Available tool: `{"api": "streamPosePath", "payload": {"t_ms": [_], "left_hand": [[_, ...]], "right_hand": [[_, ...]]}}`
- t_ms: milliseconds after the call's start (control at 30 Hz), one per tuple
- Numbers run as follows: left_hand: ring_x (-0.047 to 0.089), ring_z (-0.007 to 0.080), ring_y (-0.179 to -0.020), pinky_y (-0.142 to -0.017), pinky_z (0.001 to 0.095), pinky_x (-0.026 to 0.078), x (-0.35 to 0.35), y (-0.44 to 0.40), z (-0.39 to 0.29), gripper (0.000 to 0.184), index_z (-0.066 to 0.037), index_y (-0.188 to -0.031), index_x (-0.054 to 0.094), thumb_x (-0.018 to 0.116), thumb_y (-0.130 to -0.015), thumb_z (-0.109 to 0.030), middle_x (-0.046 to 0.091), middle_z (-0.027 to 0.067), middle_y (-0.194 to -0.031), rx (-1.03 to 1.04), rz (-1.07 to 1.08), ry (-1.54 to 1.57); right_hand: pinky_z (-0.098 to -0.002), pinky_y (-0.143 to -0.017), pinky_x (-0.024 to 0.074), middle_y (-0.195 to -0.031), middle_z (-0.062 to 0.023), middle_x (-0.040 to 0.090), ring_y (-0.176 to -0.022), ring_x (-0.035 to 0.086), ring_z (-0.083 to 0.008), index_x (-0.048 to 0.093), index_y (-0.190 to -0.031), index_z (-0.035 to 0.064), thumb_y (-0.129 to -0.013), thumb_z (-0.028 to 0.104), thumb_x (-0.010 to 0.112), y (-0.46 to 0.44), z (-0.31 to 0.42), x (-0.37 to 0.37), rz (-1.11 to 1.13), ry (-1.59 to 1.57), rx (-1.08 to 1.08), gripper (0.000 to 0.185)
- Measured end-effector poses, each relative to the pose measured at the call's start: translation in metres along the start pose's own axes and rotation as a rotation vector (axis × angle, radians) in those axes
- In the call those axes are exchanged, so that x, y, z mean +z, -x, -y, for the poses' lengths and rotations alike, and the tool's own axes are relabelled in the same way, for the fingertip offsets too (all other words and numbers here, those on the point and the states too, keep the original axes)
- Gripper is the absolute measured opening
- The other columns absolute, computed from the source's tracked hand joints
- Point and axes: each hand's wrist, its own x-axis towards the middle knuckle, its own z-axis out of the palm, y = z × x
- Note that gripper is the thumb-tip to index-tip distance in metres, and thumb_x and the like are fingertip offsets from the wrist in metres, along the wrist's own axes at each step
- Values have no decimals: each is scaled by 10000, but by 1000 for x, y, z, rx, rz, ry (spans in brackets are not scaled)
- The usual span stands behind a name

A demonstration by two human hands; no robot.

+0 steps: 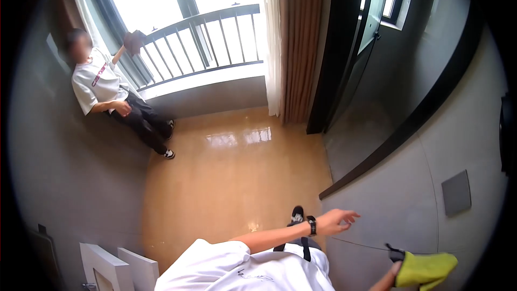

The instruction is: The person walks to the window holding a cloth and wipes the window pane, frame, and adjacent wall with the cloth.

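Note:
My left hand (335, 221), with a dark watch on its wrist, reaches across to the right with nothing in it. Its fingers are apart and lightly bent, in the air near the grey wall (377, 205). At the lower right, my right hand (397, 268) grips a yellow-green cloth (428, 269) that covers most of its fingers. A small black piece (396, 251) sticks out beside the cloth; its kind I cannot make out. Whether the cloth touches the wall is unclear.
Another person (105, 83) leans by the window at the left, a dark brown cloth (134, 42) in a raised hand. A railing (204, 37), a curtain (301, 48) and a dark-framed glass doorway (371, 48) stand ahead. White panels (110, 267) are at lower left.

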Motion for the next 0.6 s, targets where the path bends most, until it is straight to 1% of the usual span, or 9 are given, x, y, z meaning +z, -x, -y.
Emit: {"api": "streamPosePath", "payload": {"t_ms": [167, 267, 300, 367, 400, 433, 467, 500, 600], "left_hand": [[690, 270, -986, -871, 370, 538, -86, 3, 75, 430, -75, -1314, 556, 565, -885, -90, 713, 148, -1076, -135, -156, -32], [690, 269, -954, -847, 370, 542, -150, 25, 181, 402, -59, -1276, 592, 547, -880, -114, 716, 147, -1049, -362, -338, -26], [684, 270, -975, -853, 365, 540, -173, 44, 204, 403, -63, -1273, 602, 554, -881, -146, 711, 158, -1079, -569, -382, -96], [662, 315, -1052, -874, 408, 523, -197, 119, 303, 427, -54, -1252, 622, 562, -872, -239, 690, 196, -1140, -755, -623, -288], [650, 334, -1087, -892, 414, 512, -204, 153, 304, 419, -35, -1189, 658, 558, -849, -257, 684, 205, -1149, -1094, -738, -194], [678, 271, -868, -773, 404, 541, -215, 196, 325, 404, -29, -1149, 670, 588, -826, -259, 717, 154, -982, -1328, -656, -268], [679, 247, -793, -686, 390, 543, -212, 244, 359, 331, 2, -1046, 688, 589, -826, -225, 711, 143, -886, -1439, -738, -236], [678, 219, -758, -631, 354, 544, -205, 291, 397, 272, 20, -1033, 675, 558, -858, -152, 697, 139, -866, -1461, -916, -59], [653, 182, -682, -583, 322, 535, -194, 318, 327, 217, 20, -1006, 637, 502, -878, -91, 672, 122, -809, -1187, -1297, 353]], "right_hand": [[-456, -1064, 396, -1388, -197, 451, -1254, 490, -344, 204, -1481, -42, -916, 397, 631, 64, 27, 136, 453, -501, 375, 834], [-455, -1061, 399, -1383, -194, 455, -1250, 492, -341, 213, -1478, -40, -918, 405, 622, 82, 52, 228, 622, -737, 490, 824], [-455, -1060, 399, -1382, -193, 456, -1248, 492, -340, 217, -1477, -39, -918, 408, 619, 85, 58, 256, 659, -804, 514, 820], [-455, -1058, 401, -1378, -191, 459, -1246, 494, -337, 223, -1475, -37, -920, 413, 613, 88, 69, 308, 734, -915, 541, 814], [-454, -1057, 402, -1377, -190, 460, -1244, 495, -336, 226, -1473, -36, -920, 416, 610, 89, 74, 331, 771, -955, 551, 811], [-454, -1056, 402, -1375, -189, 461, -1243, 495, -335, 230, -1472, -36, -921, 419, 607, 90, 78, 353, 795, -996, 565, 808], [-454, -1055, 403, -1373, -187, 462, -1241, 496, -334, 233, -1471, -35, -922, 421, 604, 91, 79, 373, 816, -1030, 572, 805], [-454, -1054, 404, -1372, -186, 464, -1240, 497, -333, 236, -1470, -34, -922, 424, 601, 92, 81, 392, 847, -1048, 575, 802], [-453, -1051, 406, -1367, -183, 468, -1236, 499, -330, 246, -1467, -32, -925, 432, 592, 91, 93, 447, 902, -1089, 564, 793]]}}
